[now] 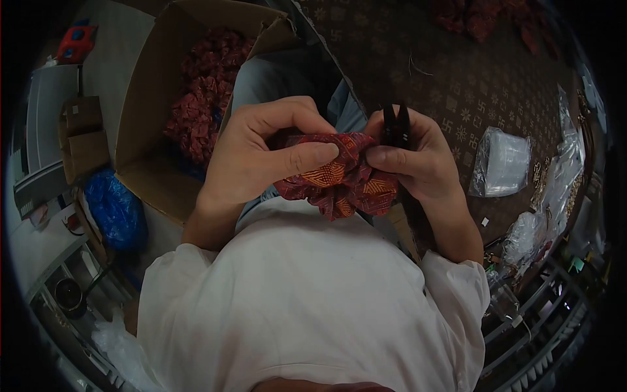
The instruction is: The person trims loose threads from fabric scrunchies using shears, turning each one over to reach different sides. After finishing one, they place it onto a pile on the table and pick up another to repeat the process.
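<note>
A dark red scrunchie with orange and yellow patterning hangs gathered between my hands, in front of my chest. My left hand pinches its upper left part, thumb on top of the cloth. At its right side, my right hand grips the cloth between thumb and fingers. Black thread snips are tucked into that same hand, their two pointed tips standing up and apart. My fingers cover part of the scrunchie and the lower part of the snips.
An open cardboard box at left holds a heap of red scrunchies. More red cloth lies on the brown patterned tablecloth. Clear plastic bags lie at right. A blue plastic bag sits beside the box.
</note>
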The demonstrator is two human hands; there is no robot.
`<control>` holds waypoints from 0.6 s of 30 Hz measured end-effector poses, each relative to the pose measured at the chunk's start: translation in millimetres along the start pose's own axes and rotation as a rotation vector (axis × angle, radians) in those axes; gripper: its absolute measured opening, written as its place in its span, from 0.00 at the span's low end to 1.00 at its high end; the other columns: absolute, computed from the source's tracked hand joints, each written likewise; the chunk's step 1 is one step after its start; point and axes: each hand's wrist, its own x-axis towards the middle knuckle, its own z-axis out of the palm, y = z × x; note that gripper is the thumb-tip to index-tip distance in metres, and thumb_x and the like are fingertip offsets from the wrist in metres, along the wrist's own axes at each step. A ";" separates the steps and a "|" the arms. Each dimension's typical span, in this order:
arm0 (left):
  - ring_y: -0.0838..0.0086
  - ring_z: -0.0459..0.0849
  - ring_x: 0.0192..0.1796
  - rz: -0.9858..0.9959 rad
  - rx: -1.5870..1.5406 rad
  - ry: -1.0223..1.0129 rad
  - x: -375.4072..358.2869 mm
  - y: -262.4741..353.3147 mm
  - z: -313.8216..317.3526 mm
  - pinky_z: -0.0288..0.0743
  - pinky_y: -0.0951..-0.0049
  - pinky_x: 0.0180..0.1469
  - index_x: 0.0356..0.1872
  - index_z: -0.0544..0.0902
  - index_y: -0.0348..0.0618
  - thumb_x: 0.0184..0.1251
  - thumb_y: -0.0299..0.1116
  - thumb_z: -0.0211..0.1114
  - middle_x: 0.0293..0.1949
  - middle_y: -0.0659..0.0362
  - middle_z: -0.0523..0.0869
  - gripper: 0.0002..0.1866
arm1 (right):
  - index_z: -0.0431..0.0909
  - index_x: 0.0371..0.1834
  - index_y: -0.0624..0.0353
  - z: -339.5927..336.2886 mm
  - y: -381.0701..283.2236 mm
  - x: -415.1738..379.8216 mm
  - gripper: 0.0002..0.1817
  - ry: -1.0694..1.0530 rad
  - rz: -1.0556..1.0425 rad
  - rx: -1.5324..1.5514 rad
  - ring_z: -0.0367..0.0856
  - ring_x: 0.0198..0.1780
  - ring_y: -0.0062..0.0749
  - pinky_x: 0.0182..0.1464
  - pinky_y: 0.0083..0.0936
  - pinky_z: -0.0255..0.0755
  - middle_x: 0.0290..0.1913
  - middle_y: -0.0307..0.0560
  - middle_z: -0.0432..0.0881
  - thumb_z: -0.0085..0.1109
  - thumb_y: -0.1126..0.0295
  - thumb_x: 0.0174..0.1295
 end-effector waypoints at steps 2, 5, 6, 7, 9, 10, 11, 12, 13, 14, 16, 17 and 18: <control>0.86 0.74 0.28 -0.010 0.011 0.005 -0.6 3.0 1.3 0.66 0.88 0.29 0.30 0.82 0.36 0.51 0.20 0.66 0.25 0.65 0.76 0.05 | 0.77 0.38 0.64 4.8 3.2 -0.4 0.11 0.057 -0.133 -0.230 0.76 0.32 0.19 0.37 0.15 0.71 0.32 0.40 0.79 0.63 0.75 0.51; 0.87 0.74 0.28 -0.042 0.078 0.042 -2.6 8.6 2.8 0.66 0.88 0.29 0.31 0.82 0.35 0.51 0.19 0.64 0.26 0.65 0.76 0.05 | 0.77 0.42 0.64 7.1 -0.3 4.4 0.16 0.174 -0.496 -0.707 0.75 0.28 0.22 0.33 0.16 0.70 0.29 0.42 0.77 0.64 0.72 0.50; 0.88 0.74 0.28 -0.065 0.101 0.044 -3.3 9.9 2.2 0.66 0.88 0.29 0.31 0.82 0.35 0.51 0.19 0.64 0.26 0.65 0.76 0.05 | 0.77 0.45 0.64 8.1 -3.4 6.2 0.19 0.235 -0.729 -0.954 0.74 0.26 0.23 0.30 0.17 0.69 0.28 0.43 0.76 0.65 0.70 0.49; 0.88 0.74 0.28 -0.088 0.125 0.045 -3.7 10.4 2.0 0.66 0.88 0.29 0.31 0.82 0.35 0.51 0.19 0.63 0.27 0.66 0.76 0.05 | 0.77 0.45 0.64 9.5 -6.5 4.7 0.19 0.234 -0.728 -0.954 0.74 0.26 0.23 0.30 0.17 0.69 0.28 0.43 0.76 0.65 0.70 0.49; 0.88 0.74 0.27 -0.055 0.163 0.044 -2.3 8.6 2.5 0.65 0.89 0.28 0.31 0.82 0.35 0.51 0.19 0.63 0.26 0.66 0.76 0.05 | 0.78 0.47 0.59 11.6 -11.2 -0.5 0.23 0.177 -0.835 -1.186 0.71 0.21 0.26 0.23 0.19 0.66 0.23 0.43 0.72 0.67 0.68 0.44; 0.89 0.73 0.26 -0.022 0.201 0.041 -1.4 7.8 3.2 0.65 0.89 0.27 0.30 0.81 0.34 0.51 0.19 0.63 0.26 0.66 0.76 0.05 | 0.78 0.47 0.59 11.0 -9.5 -0.3 0.23 0.178 -0.833 -1.186 0.71 0.21 0.26 0.23 0.19 0.66 0.23 0.43 0.72 0.67 0.68 0.44; 0.89 0.73 0.26 -0.022 0.200 0.040 -1.4 8.3 3.7 0.65 0.89 0.27 0.30 0.81 0.34 0.51 0.19 0.63 0.26 0.66 0.76 0.05 | 0.79 0.47 0.57 10.6 -5.8 0.4 0.23 0.163 -0.867 -1.229 0.70 0.21 0.26 0.21 0.20 0.65 0.23 0.42 0.72 0.67 0.68 0.43; 0.89 0.73 0.26 -0.047 0.166 0.031 -1.5 9.6 4.3 0.65 0.89 0.27 0.30 0.81 0.34 0.51 0.19 0.63 0.26 0.66 0.76 0.05 | 0.79 0.47 0.55 10.0 -3.2 0.9 0.23 0.147 -0.900 -1.273 0.70 0.20 0.26 0.19 0.21 0.64 0.22 0.41 0.71 0.67 0.67 0.42; 0.88 0.73 0.26 -0.070 0.134 0.024 -1.6 10.4 4.5 0.65 0.88 0.27 0.30 0.81 0.34 0.51 0.19 0.64 0.26 0.66 0.76 0.05 | 0.79 0.47 0.55 9.3 -2.1 1.2 0.23 0.147 -0.900 -1.272 0.70 0.20 0.26 0.19 0.21 0.64 0.22 0.41 0.71 0.67 0.67 0.42; 0.88 0.73 0.26 -0.070 0.135 0.024 -1.4 9.9 3.5 0.65 0.88 0.27 0.30 0.81 0.34 0.51 0.19 0.64 0.26 0.66 0.76 0.05 | 0.80 0.46 0.54 8.6 -1.3 1.7 0.23 0.143 -0.900 -1.293 0.70 0.20 0.27 0.19 0.21 0.64 0.21 0.40 0.71 0.67 0.68 0.42; 0.87 0.74 0.28 -0.092 0.082 -0.020 -0.7 7.9 0.2 0.65 0.88 0.28 0.30 0.81 0.33 0.50 0.18 0.64 0.26 0.65 0.75 0.05 | 0.80 0.46 0.52 8.7 -1.4 1.9 0.22 0.138 -0.900 -1.314 0.70 0.19 0.27 0.19 0.21 0.64 0.20 0.40 0.71 0.67 0.68 0.42; 0.87 0.74 0.28 -0.092 0.082 -0.021 -0.8 6.7 0.1 0.65 0.88 0.28 0.30 0.81 0.33 0.50 0.18 0.64 0.26 0.65 0.75 0.05 | 0.80 0.46 0.52 9.0 -2.6 1.7 0.22 0.121 -0.904 -1.313 0.70 0.19 0.27 0.19 0.20 0.64 0.20 0.40 0.71 0.67 0.68 0.42; 0.87 0.74 0.28 -0.093 0.038 -0.024 -0.9 5.3 -0.1 0.65 0.87 0.29 0.30 0.81 0.33 0.50 0.18 0.64 0.26 0.65 0.75 0.05 | 0.80 0.46 0.52 9.2 -3.2 1.4 0.22 0.104 -0.908 -1.312 0.70 0.19 0.27 0.19 0.20 0.64 0.20 0.40 0.70 0.67 0.68 0.42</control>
